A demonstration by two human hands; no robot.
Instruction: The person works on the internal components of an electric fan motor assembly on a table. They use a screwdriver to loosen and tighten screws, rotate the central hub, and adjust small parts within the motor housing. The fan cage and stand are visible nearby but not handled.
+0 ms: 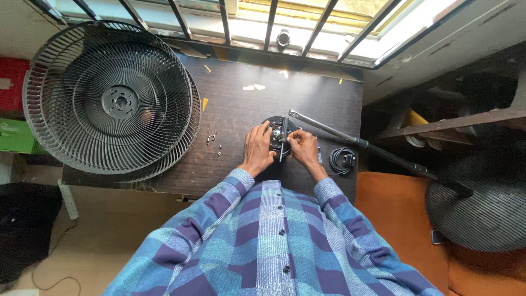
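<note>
From the head camera, the left hand [257,149] cups the round black motor [279,133] near the table's [241,104] front edge, while the right hand [302,147] pinches a thin screwdriver [282,143] upright against it. A slip could likely scatter the small screws [213,140] lying loose just left. A green box [13,137] sits beyond the table's left edge, under the fan grilles [109,98].

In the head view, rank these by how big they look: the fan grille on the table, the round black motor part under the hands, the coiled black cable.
1. Fan grille, by far the largest.
2. Round black motor part, partly covered by both hands.
3. Coiled black cable, smallest, though near the motor part in size.
</note>
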